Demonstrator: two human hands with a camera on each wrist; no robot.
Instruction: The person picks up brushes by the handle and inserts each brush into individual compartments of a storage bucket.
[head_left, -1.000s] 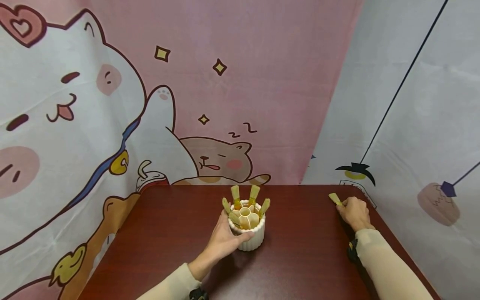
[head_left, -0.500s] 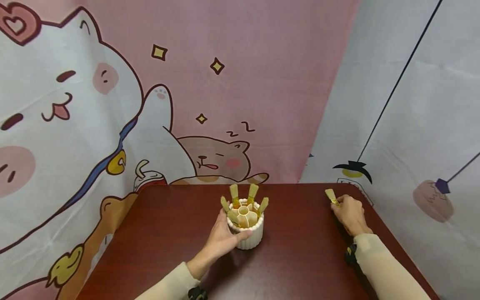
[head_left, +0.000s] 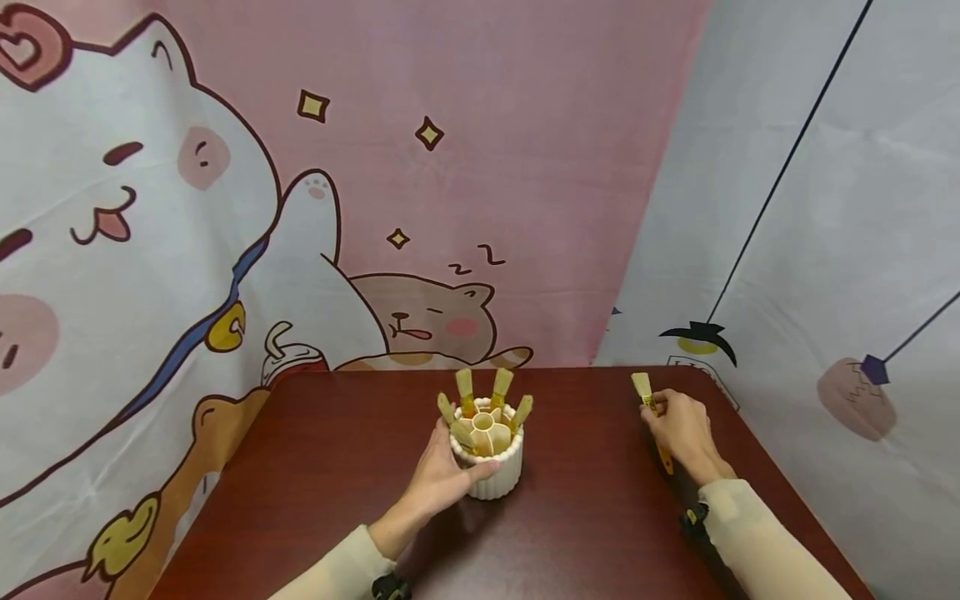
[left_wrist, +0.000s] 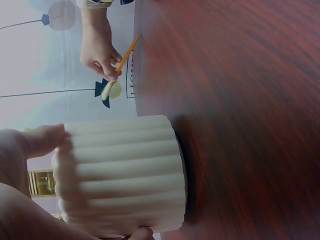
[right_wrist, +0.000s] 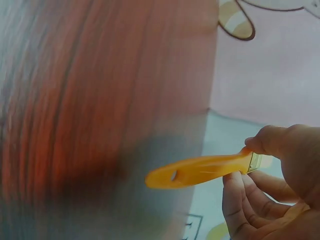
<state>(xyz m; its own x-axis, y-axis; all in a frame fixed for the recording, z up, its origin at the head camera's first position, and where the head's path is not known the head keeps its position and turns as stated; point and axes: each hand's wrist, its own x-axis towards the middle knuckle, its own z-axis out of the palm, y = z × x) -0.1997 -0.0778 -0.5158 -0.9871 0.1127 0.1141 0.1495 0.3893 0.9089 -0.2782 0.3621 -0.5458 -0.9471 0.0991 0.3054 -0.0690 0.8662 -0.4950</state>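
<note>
A white ribbed holder (head_left: 501, 481) stands on the table, with petal-shaped compartments round a central ring. Several paintbrushes (head_left: 501, 385) stick up from it, bristles upward. My left hand (head_left: 433, 479) grips the holder from its left side, thumb across the front near the rim. In the left wrist view the ribbed wall fills the lower left. Over at the far right, my right hand (head_left: 684, 429) pinches another paintbrush (right_wrist: 200, 170) near its metal band. Its orange handle hangs down with bristles up, and the right wrist view shows the handle's tip above the tabletop.
The dark red-brown table (head_left: 337, 467) ends against a printed cloth backdrop (head_left: 525, 167) with cartoon cats. Its right edge runs close beside the right forearm, along a pale cloth (head_left: 840, 250).
My right hand has lifted the paintbrush and moved left with it. The brush has turned more upright, and its handle now shows below the hand. My left hand keeps its grip on the holder.
</note>
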